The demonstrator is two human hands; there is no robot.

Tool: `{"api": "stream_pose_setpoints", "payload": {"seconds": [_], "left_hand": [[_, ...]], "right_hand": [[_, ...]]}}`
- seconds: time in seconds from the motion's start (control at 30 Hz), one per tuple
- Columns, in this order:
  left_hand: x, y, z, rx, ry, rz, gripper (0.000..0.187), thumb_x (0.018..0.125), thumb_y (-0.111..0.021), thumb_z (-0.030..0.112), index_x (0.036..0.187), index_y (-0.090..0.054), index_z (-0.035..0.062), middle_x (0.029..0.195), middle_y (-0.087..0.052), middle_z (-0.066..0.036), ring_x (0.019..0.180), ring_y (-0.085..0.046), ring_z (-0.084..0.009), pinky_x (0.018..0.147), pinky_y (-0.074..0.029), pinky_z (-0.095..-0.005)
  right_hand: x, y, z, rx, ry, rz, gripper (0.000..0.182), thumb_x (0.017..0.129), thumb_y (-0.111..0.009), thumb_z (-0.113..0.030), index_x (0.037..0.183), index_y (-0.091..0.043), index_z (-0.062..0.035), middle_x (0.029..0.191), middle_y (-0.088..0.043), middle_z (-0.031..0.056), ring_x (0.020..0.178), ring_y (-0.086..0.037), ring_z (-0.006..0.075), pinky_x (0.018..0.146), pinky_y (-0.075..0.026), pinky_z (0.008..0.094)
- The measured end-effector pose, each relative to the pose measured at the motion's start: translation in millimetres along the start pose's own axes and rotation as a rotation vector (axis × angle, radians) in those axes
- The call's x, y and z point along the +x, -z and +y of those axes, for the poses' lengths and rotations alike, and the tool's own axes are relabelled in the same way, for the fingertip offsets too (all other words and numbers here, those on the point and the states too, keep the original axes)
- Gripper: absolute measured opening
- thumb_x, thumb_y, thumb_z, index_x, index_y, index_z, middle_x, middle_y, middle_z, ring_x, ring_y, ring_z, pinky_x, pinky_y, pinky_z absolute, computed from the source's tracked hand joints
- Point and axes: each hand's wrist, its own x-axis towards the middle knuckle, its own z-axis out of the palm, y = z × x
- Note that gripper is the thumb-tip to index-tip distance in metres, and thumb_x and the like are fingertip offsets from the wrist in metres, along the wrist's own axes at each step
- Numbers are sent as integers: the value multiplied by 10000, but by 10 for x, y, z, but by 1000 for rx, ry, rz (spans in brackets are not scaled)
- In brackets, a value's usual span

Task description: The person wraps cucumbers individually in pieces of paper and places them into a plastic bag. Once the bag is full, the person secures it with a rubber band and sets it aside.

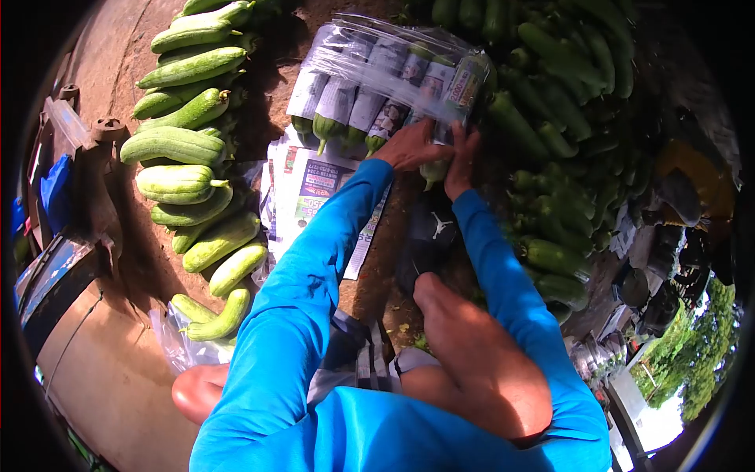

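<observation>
Several green gourds with newspaper around them lie side by side in a clear plastic bag (346,59). My left hand (409,147) grips the lower end of a newspaper-wrapped gourd (435,171) near the right side of the row. On that gourd's other side, my right hand (462,161) has its fingers pointing up along it, against the bag's edge. Green stem ends stick out below the paper, such as that of one wrapped gourd (326,130). Part of the gripped gourd is hidden by my hands.
Loose newspaper sheets (303,189) lie under my left forearm. A row of unwrapped gourds (181,141) curves along the left, with a plastic bag (173,342) at its lower end. More gourds (550,118) are heaped in shade on the right. My bent knee (436,295) is between my arms.
</observation>
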Motion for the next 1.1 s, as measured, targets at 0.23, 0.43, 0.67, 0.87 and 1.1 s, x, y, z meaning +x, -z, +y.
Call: {"api": "stream_pose_setpoints", "payload": {"seconds": [0.23, 0.43, 0.67, 0.87, 1.1], "left_hand": [[-91, 29, 281, 540, -77, -19, 643, 762, -639, 449, 1127, -569, -76, 1085, -625, -312, 970, -633, -460, 865, -487, -502], [-128, -433, 117, 236, -222, 532, 633, 694, -621, 354, 1159, -549, -71, 1076, -597, -259, 960, -605, -426, 860, -483, -503], [-138, -24, 348, 127, -108, 247, 633, 769, -590, 459, 1119, -593, -68, 1116, -608, -301, 1044, -598, -445, 890, -475, -526], [19, 10, 249, 661, -188, 220, 554, 757, -622, 567, 1014, -743, 91, 1073, -704, -182, 1022, -678, -361, 841, -548, -454], [31, -337, -86, 226, -88, 316, 506, 764, -670, 362, 1144, -629, 31, 1062, -618, -246, 1008, -633, -409, 786, -550, -460]], "right_hand": [[-45, 2, 146, 315, -197, 49, 660, 965, -506, -455, 1417, -359, 4, 1405, -402, 182, 1297, -425, 295, 1099, -339, 411], [24, 212, 760, -542, 260, -57, 634, 968, -469, -345, 1472, -277, -12, 1456, -299, 169, 1373, -292, 310, 1159, -239, 396], [-94, -49, 604, -266, 191, -36, 679, 974, -469, -368, 1494, -230, -2, 1485, -282, 153, 1392, -284, 301, 1176, -215, 385], [28, 182, 609, -257, 306, -122, 734, 998, -438, -453, 1525, -185, -10, 1563, -222, 126, 1449, -228, 249, 1177, -225, 381], [261, 1, 86, -191, -215, -22, 760, 933, -568, -545, 1410, -405, 23, 1356, -493, 173, 1178, -536, 249, 974, -458, 413]]}}
